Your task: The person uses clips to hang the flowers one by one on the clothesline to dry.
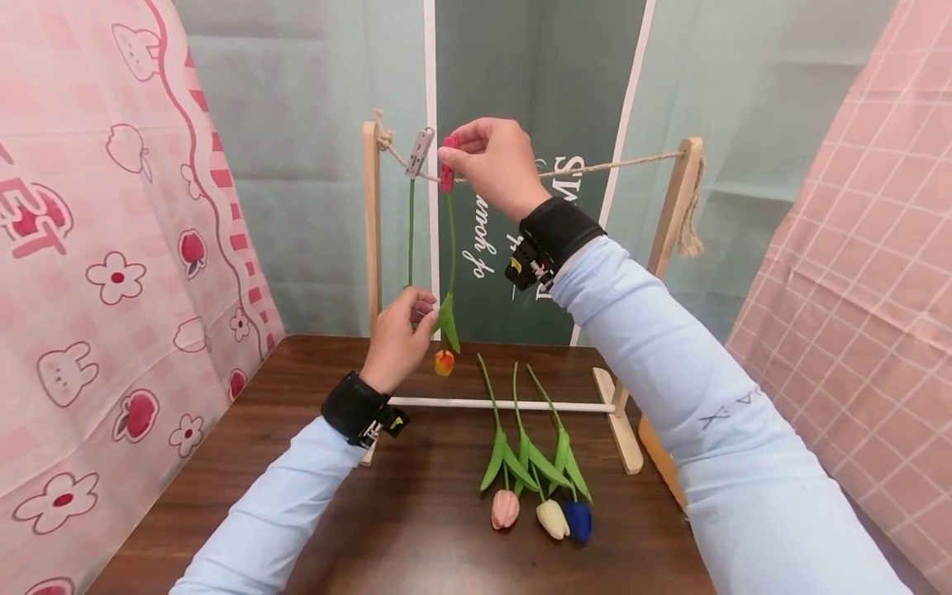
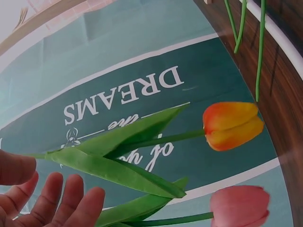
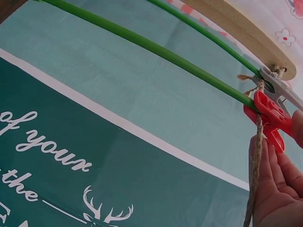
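On the brown desk (image 1: 416, 512) stands a wooden rack (image 1: 372, 231), legit roomy. Three tulips (image 1: 523, 450) lie at 5 o'clock; an orange-yellow tulip (image 1: 449, 316) dangles head-down mid-dial. Left grip (image 1: 397, 339), 8 o'clock: fingers spread beside its leaves (image 2: 116, 171), can't tell if touching. Right grip (image 1: 494, 161), 12 o'clock: pinching the red clip (image 1: 447, 178) at its stem (image 3: 165, 53).

Bright and evenly lit in the head view, with soft glare on the counter (image 1: 439, 552) and diffuse shadows. Duller and hazier in both wrist views; washed out at the left one's upper-left corner, bowed along the white rod (image 2: 284, 39).
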Tool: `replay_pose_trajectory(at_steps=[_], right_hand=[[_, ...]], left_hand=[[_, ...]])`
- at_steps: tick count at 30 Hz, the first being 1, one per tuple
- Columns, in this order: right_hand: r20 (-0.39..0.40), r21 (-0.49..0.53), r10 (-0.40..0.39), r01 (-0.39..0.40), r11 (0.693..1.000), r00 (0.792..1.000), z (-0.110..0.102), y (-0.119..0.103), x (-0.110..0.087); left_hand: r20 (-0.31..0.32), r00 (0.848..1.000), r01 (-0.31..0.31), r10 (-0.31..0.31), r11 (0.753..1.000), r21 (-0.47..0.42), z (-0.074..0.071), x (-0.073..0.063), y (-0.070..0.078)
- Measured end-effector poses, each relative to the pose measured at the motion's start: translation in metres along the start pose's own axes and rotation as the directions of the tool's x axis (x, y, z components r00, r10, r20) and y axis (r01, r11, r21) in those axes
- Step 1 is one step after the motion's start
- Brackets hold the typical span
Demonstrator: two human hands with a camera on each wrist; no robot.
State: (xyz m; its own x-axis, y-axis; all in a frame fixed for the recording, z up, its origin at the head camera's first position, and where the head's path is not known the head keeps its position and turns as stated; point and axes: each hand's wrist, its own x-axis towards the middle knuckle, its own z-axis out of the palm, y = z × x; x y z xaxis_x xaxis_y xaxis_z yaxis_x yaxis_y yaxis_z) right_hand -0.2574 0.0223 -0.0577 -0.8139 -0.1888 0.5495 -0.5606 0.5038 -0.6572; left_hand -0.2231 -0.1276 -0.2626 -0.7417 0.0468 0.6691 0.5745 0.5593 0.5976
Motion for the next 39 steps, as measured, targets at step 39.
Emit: replay_pose_trajectory(at_steps=[39], right_hand=[[-0.056, 0.154, -0.067, 0.075, 0.985, 0.996, -0.037, 0.033, -0.053]], left_hand=[[0.106, 0.993, 0.045, -0.044, 0.999, -0.009, -0.003, -0.025, 0.000]])
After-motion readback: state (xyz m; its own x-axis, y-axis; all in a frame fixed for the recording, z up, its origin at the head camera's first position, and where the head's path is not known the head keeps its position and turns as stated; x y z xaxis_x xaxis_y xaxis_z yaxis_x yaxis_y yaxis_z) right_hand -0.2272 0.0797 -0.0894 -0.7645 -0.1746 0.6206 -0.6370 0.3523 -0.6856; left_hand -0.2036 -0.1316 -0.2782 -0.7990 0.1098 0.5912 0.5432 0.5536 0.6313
